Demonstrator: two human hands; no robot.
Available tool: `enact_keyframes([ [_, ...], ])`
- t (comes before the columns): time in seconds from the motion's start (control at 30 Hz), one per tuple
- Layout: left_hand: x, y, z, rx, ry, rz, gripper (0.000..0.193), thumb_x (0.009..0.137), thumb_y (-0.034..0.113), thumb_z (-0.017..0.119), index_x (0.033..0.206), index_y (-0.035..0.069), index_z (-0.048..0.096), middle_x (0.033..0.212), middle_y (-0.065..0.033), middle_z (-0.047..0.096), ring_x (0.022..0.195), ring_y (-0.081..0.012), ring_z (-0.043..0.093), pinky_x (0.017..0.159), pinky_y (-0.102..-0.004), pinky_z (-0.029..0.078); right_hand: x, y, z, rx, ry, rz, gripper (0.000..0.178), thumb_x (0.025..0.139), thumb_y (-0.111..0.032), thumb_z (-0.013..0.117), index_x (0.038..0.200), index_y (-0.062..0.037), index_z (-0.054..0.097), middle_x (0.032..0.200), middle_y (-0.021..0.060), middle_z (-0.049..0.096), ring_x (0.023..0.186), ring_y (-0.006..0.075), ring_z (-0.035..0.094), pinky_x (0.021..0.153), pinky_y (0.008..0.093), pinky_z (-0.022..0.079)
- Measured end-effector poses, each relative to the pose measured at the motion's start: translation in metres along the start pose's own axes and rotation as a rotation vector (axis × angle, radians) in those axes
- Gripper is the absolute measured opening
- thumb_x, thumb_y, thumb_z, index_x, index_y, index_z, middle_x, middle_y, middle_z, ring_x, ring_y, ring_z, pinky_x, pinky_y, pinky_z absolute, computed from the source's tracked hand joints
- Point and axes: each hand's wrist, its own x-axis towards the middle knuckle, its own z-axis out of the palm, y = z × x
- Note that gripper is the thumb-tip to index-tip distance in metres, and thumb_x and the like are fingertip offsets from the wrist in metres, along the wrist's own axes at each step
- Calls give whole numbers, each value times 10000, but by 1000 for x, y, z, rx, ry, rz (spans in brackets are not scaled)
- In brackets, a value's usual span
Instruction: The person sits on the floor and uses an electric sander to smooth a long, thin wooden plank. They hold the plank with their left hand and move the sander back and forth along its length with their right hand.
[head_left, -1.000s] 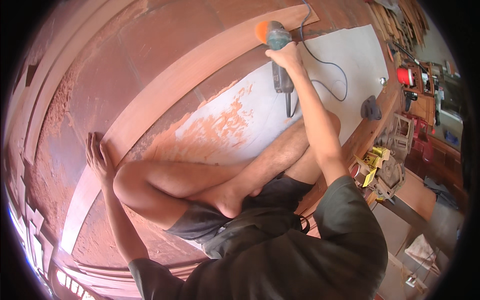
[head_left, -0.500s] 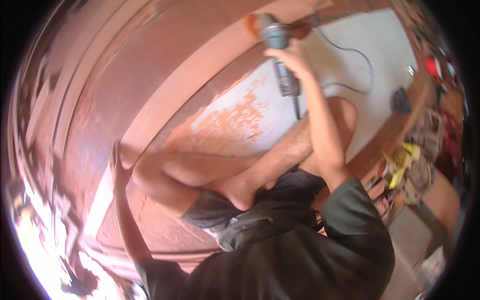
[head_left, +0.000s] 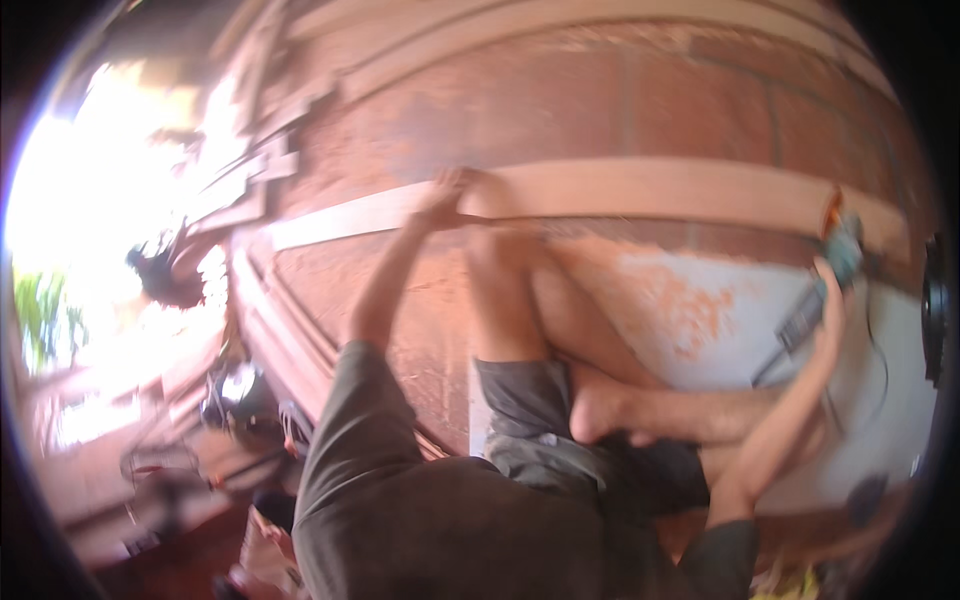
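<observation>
A long pale wooden plank (head_left: 640, 190) lies across in front of my bent legs. My left hand (head_left: 447, 202) is closed over it beside my knee, somewhat blurred by motion. On the right my right hand (head_left: 830, 290) is wrapped round the body of a green and black angle grinder (head_left: 845, 250). The grinder's orange disc (head_left: 833, 212) is at the plank's right part; whether it touches the wood I cannot tell. A dark cord leads off the grinder's rear end.
A white sheet (head_left: 720, 345) dusted with reddish sawdust (head_left: 690, 305) lies under my legs and the grinder. Several more boards (head_left: 450, 50) rest on the tiled floor (head_left: 560, 110) beyond the plank. Wood pieces (head_left: 245, 200) are piled at the left, near bright daylight.
The view has swung to the left, so the plank now runs nearly level. My left hand stays at the plank beside the knee, and my right hand still holds the grinder near its other end.
</observation>
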Motion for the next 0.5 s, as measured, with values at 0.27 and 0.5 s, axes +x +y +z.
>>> enact_keyframes([
  [0.27, 36, 50, 6, 108, 89, 122, 1100, 653, 744, 784, 1461, 64, 478, 1388, -169, 490, 1377, -360, 419, 1216, -648, 143, 2, 6, 8, 59, -1, 61, 466, 809, -253, 819, 1134, 21, 628, 975, 80, 612, 845, 175, 613, 778, 319, 545],
  [0.5, 104, 150, 9, 87, 194, 196, 1114, 622, 758, 777, 1420, 29, 506, 1328, -141, 508, 1350, -306, 443, 1196, -665, 175, 2, 8, 13, 19, 50, -1, 525, 807, -259, 805, 1169, 66, 607, 1051, 138, 649, 918, 253, 646, 840, 371, 539],
])
